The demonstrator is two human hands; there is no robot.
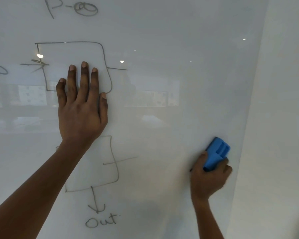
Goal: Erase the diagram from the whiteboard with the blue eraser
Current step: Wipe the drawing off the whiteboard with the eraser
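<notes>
A glossy whiteboard [171,100] fills the view. A diagram in dark marker covers its left half: an upper box [103,49], a lower box [116,169] with an arrow down to the word "Out" [102,221], and "P-" with circles [79,8] at the top. My left hand [81,107] lies flat on the board with fingers spread, covering part of the upper box. My right hand [209,176] grips the blue eraser [216,153] and holds it against the board near its right edge, away from the drawn lines.
The board's right edge [248,118] runs diagonally down the frame, with a plain pale wall [283,118] beyond it. More marker strokes [0,71] show at the far left. Ceiling lights and room reflections shine in the board.
</notes>
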